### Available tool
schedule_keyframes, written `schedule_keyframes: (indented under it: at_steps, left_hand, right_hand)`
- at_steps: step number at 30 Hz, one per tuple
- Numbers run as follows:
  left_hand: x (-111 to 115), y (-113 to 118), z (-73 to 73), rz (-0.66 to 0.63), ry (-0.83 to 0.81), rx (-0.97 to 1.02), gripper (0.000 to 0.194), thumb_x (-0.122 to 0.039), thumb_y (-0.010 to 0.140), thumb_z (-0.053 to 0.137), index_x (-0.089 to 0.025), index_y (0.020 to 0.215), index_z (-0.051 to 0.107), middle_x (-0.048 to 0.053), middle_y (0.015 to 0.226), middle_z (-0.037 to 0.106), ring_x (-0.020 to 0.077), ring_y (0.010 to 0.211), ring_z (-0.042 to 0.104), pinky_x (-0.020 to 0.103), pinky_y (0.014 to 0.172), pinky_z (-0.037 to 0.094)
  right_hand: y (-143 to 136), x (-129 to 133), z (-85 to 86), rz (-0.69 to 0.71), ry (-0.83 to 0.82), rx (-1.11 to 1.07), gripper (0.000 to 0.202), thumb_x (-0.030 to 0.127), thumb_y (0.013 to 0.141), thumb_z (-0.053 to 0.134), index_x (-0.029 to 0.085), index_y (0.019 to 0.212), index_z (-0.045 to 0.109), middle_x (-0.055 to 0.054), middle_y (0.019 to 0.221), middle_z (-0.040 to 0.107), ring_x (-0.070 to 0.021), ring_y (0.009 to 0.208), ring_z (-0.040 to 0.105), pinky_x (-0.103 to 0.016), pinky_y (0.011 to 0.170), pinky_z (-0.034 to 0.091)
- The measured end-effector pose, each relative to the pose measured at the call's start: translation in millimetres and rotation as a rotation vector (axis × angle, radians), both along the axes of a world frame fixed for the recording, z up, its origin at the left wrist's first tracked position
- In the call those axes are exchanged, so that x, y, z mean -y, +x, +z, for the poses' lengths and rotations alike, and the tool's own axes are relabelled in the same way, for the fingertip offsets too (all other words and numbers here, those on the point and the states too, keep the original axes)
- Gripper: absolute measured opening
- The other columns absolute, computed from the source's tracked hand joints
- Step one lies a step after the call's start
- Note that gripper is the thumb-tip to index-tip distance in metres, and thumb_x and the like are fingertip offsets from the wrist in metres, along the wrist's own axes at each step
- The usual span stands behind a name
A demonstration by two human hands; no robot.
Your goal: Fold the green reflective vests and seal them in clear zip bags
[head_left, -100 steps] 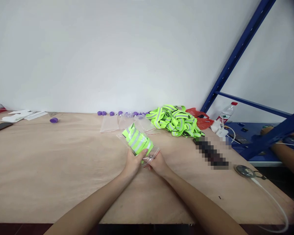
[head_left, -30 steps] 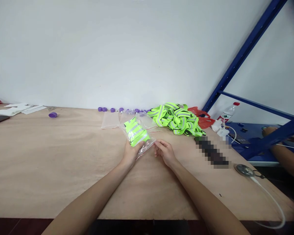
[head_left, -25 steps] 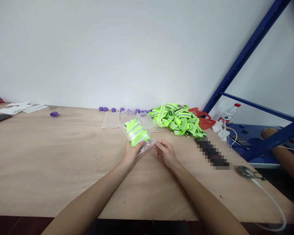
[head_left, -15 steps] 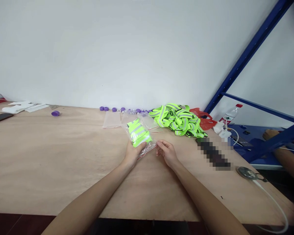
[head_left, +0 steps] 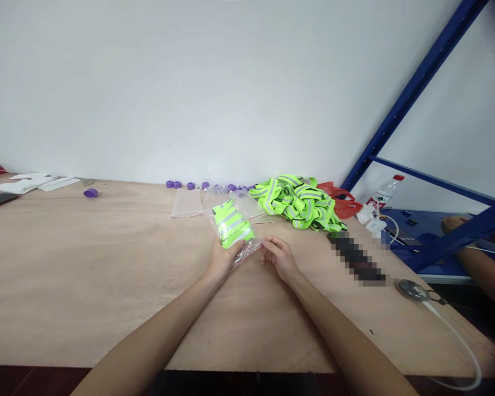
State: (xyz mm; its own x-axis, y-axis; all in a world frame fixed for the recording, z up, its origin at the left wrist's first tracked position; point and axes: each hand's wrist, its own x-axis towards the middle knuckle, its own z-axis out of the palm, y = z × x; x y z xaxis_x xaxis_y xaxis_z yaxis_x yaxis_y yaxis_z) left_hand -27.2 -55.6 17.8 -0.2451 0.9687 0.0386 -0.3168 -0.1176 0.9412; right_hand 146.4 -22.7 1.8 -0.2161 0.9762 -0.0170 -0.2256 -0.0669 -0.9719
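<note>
A clear zip bag point(head_left: 247, 254) with a red-edged mouth is held between my two hands, its mouth turned towards me. Inside lies a folded neon-green strap point(head_left: 232, 221) with silvery reflective stripes. My left hand point(head_left: 224, 257) grips the bag's near left part, thumb on top. With thumb and finger, my right hand point(head_left: 278, 254) pinches the right corner of the mouth. Beyond the bag, a tangled pile of neon-green reflective straps point(head_left: 299, 202) lies to the right, and flat plastic bags point(head_left: 187, 203) lie to the left.
Purple rolls point(head_left: 191, 186) line the wall. A red plastic bag point(head_left: 345, 206), white chargers point(head_left: 370, 219), a blurred dark object point(head_left: 357, 257) and a round device with a white cable point(head_left: 412, 290) are on the right. Another person's arm point(head_left: 482, 269) shows beyond the blue frame point(head_left: 421, 71). White papers point(head_left: 33, 181) lie far left.
The view has shifted very slightly, so everything sits a little further left. Both hands keep the same hold on the zip bag.
</note>
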Motion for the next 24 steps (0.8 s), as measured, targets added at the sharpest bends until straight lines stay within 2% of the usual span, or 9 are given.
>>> schedule_keyframes:
  at_steps: [8, 14, 20, 24]
  left_hand:
    - [-1.4, 0.9, -4.0, 0.013, 0.03, 0.004, 0.055, -0.036, 0.059, 0.087, -0.013, 0.105, 0.065, 0.014, 0.103, 0.075, 0.0294, 0.092, 0.07, 0.039, 0.083, 0.053]
    - [-0.8, 0.6, -3.7, 0.022, 0.024, 0.033, 0.056, -0.036, 0.059, 0.088, -0.014, 0.105, 0.065, 0.014, 0.103, 0.074, 0.0294, 0.094, 0.07, 0.039, 0.085, 0.052]
    - [-0.3, 4.2, -3.5, 0.013, 0.031, 0.041, 0.055, -0.035, 0.059, 0.088, -0.014, 0.105, 0.065, 0.013, 0.101, 0.074, 0.0288, 0.091, 0.07, 0.039, 0.083, 0.053]
    - [0.1, 6.3, -3.5, 0.027, 0.042, 0.048, 0.052, -0.037, 0.062, 0.086, -0.015, 0.104, 0.065, 0.013, 0.102, 0.073, 0.028, 0.092, 0.069, 0.039, 0.084, 0.052]
  right_hand:
    - [0.4, 0.1, 0.2, -0.02, 0.042, -0.013, 0.037, 0.049, 0.065, 0.085, 0.019, 0.072, 0.065, 0.004, 0.057, 0.059, -0.0099, 0.048, 0.052, -0.023, 0.048, 0.043]
    - [-1.9, -0.2, -3.9, 0.058, 0.025, -0.013, 0.036, 0.05, 0.069, 0.083, 0.019, 0.075, 0.067, 0.002, 0.058, 0.06, -0.012, 0.05, 0.053, -0.026, 0.05, 0.046]
    - [-1.3, -0.5, -5.7, 0.047, 0.053, -0.032, 0.035, 0.048, 0.069, 0.084, 0.019, 0.071, 0.066, 0.003, 0.063, 0.06, -0.0104, 0.054, 0.053, -0.024, 0.052, 0.046]
    - [-4.0, 2.9, -4.9, 0.096, 0.025, -0.037, 0.035, 0.05, 0.072, 0.081, 0.018, 0.075, 0.067, 0.001, 0.064, 0.061, -0.0122, 0.054, 0.054, -0.027, 0.052, 0.048]
